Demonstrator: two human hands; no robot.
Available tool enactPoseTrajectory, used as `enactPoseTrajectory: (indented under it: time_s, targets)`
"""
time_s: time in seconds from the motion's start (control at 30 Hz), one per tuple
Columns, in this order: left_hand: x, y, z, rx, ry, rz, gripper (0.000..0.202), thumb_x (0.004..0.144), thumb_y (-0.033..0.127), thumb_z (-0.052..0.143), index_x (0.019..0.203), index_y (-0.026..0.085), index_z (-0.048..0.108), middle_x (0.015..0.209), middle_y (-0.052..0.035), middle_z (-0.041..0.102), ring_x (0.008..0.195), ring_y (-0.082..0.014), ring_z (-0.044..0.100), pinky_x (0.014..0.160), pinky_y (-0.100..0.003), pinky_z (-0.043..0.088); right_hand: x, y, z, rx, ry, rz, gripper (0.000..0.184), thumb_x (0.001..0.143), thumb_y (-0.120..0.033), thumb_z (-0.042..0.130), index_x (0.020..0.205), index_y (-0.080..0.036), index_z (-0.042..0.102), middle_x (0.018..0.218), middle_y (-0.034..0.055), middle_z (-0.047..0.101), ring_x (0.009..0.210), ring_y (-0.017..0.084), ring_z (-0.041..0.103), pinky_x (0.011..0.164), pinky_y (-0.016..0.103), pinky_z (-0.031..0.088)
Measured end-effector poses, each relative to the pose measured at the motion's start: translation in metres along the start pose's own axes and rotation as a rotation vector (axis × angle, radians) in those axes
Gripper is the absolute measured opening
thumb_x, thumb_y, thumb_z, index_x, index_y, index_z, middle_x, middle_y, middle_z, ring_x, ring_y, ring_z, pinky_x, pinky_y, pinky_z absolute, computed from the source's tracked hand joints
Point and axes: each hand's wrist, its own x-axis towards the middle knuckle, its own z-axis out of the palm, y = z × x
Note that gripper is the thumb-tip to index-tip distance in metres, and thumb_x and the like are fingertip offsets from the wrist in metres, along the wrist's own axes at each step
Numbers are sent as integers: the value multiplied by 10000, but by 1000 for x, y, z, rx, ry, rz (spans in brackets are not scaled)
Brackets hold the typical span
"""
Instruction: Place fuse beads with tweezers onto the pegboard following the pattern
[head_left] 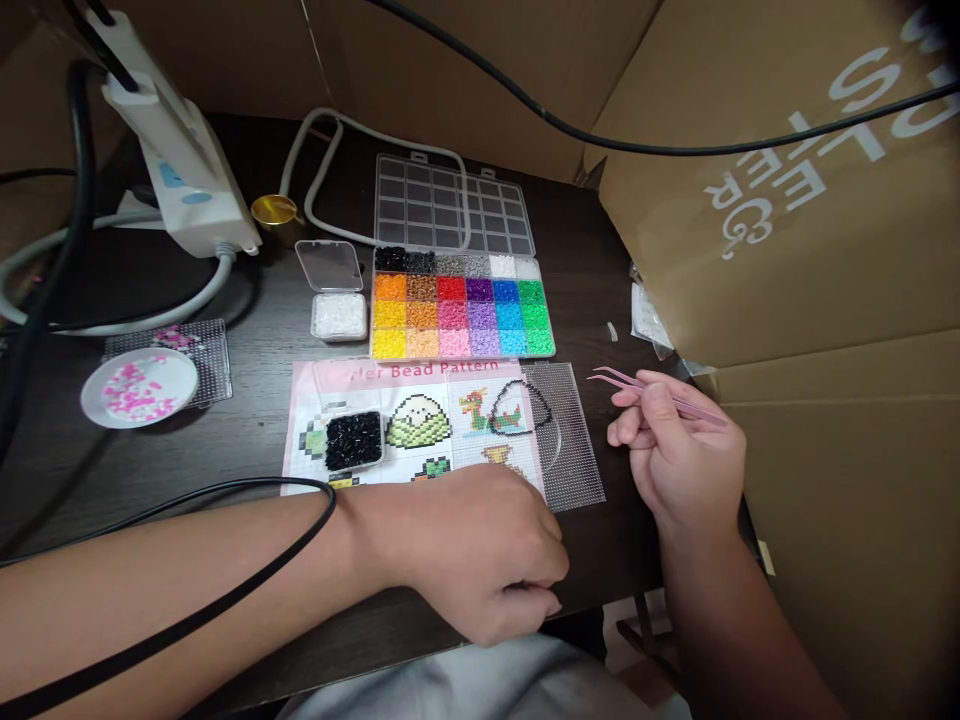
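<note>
My right hand holds pink tweezers between thumb and fingers, their bent tips apart and pointing left. Just left of the tips lies a clear pegboard, partly over a printed bead pattern sheet. A loop of black beads sits on the board. Closed into a fist, my left hand rests at the table's front edge, covering the sheet's lower part; whether it holds anything is hidden. Beyond my left wrist, a small clear box of black beads stands on the sheet.
Behind the sheet are an open sorting box of coloured beads and a small box of white beads. At left stand a white dish with pink and white beads, a gold cup and a power strip. Cardboard walls the right.
</note>
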Motion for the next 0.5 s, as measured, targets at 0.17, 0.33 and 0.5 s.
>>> enactPoseTrajectory:
  time_s: [0.17,0.33,0.5]
  targets:
    - [0,0,-1,1,3,-4,247,798,227,651,586,212,526,612,10,623,580,-151,568,571,-311,471,2,-6,-1,130,-103,125,217,761,-318,835,903,-178,751,702,27,730,424,83,548,409,240,479]
    - [1,1,-2,-1,-17,2,235,796,212,659,595,212,537,615,6,631,584,-151,578,577,-310,472,-1,-6,-2,103,-168,94,174,790,-315,816,895,-187,762,712,35,737,446,98,577,440,256,493]
    - [2,2,-4,2,-34,3,236,804,199,654,598,213,539,618,5,637,582,-148,580,579,-318,468,-5,1,-8,-37,-303,-13,125,886,-301,731,960,-222,794,755,36,741,615,145,671,656,334,582]
